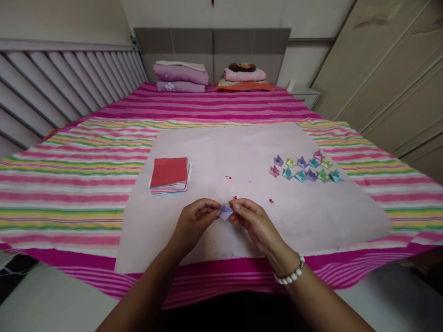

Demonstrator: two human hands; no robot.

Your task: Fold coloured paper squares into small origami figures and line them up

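My left hand point(195, 221) and my right hand point(254, 221) meet over the near part of a pale pink sheet point(311, 221). Both pinch one small folded lilac paper piece point(226, 211) between their fingertips, left hand on its left side, right hand on its right. A white bead bracelet point(290, 274) circles my right wrist. A stack of coloured square papers point(169, 176) with a red sheet on top lies to the left of my hands. Several small folded paper shapes point(306, 168) in pastel colours sit in two rows to the right.
The sheet lies on a bed with a pink striped cover point(69, 184). Tiny red paper scraps point(271, 200) dot the sheet. Folded bedding point(180, 76) and a pillow point(245, 76) rest by the headboard. A slatted rail point(51, 83) runs along the left, wardrobe doors point(391, 78) on the right.
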